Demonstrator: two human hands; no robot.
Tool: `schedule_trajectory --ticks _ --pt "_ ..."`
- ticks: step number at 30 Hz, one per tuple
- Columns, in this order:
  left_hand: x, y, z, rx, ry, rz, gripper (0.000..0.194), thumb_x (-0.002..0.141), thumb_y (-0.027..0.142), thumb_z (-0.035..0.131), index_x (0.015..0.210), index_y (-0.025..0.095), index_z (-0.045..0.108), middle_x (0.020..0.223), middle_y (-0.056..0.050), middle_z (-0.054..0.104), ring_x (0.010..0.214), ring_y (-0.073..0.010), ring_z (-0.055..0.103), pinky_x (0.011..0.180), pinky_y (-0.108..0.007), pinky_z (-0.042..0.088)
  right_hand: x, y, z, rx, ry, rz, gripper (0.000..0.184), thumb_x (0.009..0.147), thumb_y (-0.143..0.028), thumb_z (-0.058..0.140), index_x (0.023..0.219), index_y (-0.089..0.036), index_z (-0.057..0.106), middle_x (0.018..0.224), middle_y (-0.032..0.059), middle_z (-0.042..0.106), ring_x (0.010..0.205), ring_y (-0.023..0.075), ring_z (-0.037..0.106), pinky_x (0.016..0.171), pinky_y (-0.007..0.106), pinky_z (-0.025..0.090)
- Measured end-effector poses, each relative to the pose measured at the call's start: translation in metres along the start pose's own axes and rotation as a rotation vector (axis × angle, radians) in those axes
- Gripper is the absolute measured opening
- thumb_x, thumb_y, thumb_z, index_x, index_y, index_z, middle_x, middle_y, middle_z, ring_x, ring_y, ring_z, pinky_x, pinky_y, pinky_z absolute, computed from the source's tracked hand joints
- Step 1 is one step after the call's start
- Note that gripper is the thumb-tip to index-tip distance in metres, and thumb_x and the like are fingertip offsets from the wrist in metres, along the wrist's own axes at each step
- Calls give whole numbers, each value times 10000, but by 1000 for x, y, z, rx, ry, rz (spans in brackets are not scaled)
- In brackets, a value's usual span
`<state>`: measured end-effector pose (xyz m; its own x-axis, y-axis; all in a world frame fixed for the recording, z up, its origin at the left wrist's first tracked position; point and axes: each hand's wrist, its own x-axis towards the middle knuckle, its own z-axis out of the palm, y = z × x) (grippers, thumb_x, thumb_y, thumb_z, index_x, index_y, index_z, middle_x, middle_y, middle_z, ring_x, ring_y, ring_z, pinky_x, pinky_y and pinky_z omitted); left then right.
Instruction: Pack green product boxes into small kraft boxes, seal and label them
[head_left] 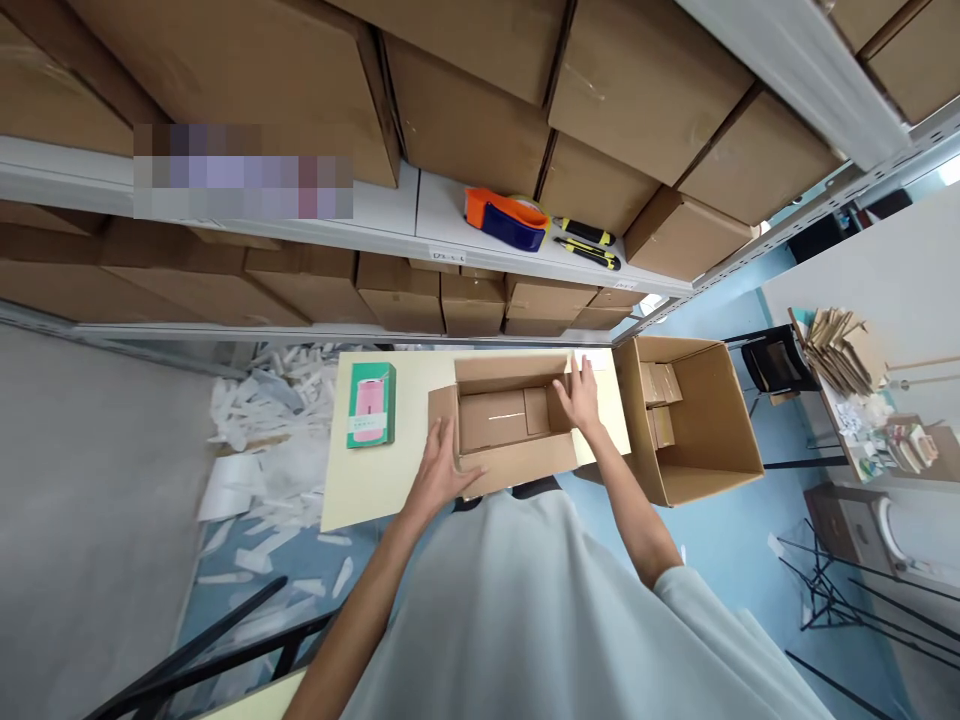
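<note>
head view: an open cardboard box (517,462) sits upright on a pale yellow table (367,495), its flaps standing up and out; take it as the centre of the dial. the left hand (436,468) is at its 8 o'clock corner, thumb spread away from the fingers, thumb along the near flap and fingers against the side flap. at 3 o'clock the right hand (580,398) lies against the opposite side, fingers spread, not closed round anything. how firmly either hand presses, i cannot tell. inside the box are brown cardboard surfaces; whether they are packed pieces or just its floor is unclear.

at 9 o'clock, apart from the left hand, lies a green box (381,400) with a pink picture. farther that way, white scraps (289,440) cover the floor. at 3 o'clock, just beyond the table, a large open carton (709,485) holds smaller cardboard boxes (661,385). at 12 o'clock, on a shelf (442,208), rests an orange and blue tape dispenser (508,222), with yellow and black cutters (592,255) at 1 o'clock.
</note>
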<state>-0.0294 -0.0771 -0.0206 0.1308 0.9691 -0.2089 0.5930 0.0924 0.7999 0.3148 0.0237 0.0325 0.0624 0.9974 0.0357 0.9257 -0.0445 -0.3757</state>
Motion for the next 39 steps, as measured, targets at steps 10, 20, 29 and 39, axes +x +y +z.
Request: schedule_trajectory --ticks 10,20,29,39 --pt "3 28 -12 84 145 -330 1059 867 451 817 1724 43 346 1715 -316 504 1622 -444 509 1318 -541 475 -102 29 2 126 -52 245 841 986 -499 676 1703 -125 447 1645 288 568 1519 422 608 1215 575 550" --pt "-116 45 11 -4 440 -531 940 851 316 764 1702 129 412 1681 -221 596 1556 -384 600 1279 -501 512 -90 27 -12 233 -207 40 921 924 -529 654 1696 -60 475 1658 255 615 1462 417 668 1184 511 574" --pt "-321 49 49 -119 917 -894 857 862 344 755 1667 182 508 1643 -188 645 1506 -400 645 1253 -551 536 -126 -69 41 333 -523 -448 902 916 -593 669 1673 -123 532 1670 230 612 1493 434 658 1189 571 590" --pt "-449 7 72 -275 1209 -1129 834 868 329 755 1643 130 515 1689 -227 589 1571 -403 583 1317 -541 477 -207 -208 82 276 -634 -892 841 970 -531 658 1668 -85 511 1646 260 615 1513 402 634 1250 550 548"
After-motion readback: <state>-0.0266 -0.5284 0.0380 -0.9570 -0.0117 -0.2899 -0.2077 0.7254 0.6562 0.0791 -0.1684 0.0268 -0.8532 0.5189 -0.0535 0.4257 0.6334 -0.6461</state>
